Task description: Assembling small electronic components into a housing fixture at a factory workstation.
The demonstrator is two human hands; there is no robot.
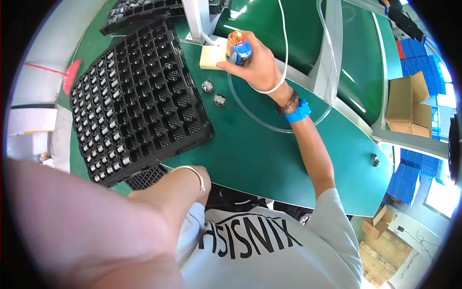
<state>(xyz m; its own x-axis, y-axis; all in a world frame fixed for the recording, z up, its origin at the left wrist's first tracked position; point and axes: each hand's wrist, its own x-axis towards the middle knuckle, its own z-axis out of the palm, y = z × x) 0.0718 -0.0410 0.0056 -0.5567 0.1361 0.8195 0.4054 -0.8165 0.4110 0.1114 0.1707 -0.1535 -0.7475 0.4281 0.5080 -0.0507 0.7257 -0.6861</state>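
My right hand (260,62) is wrapped round a small blue tool or bottle (241,50) with an amber, shiny top. Its exact kind I cannot make out. A white band with a cord circles that wrist. Beside the hand lies a cream-yellow block (210,59). Two short silver metal parts (208,86) rest on the green table (250,159) near the tray. My left arm is bent back close to the camera; the left hand (91,231) appears as a big blur at the lower left, its fingers hidden. A black pocket tray (159,139) holds rows of silver cylinders on its left side.
Clear tubing (269,127) loops over the table around my right forearm. A white post (195,21) stands behind the tray, with another black tray (139,12) beyond. Small metal parts (375,160) lie at the right edge. Cardboard boxes (406,106) and blue crates (404,183) stand further right.
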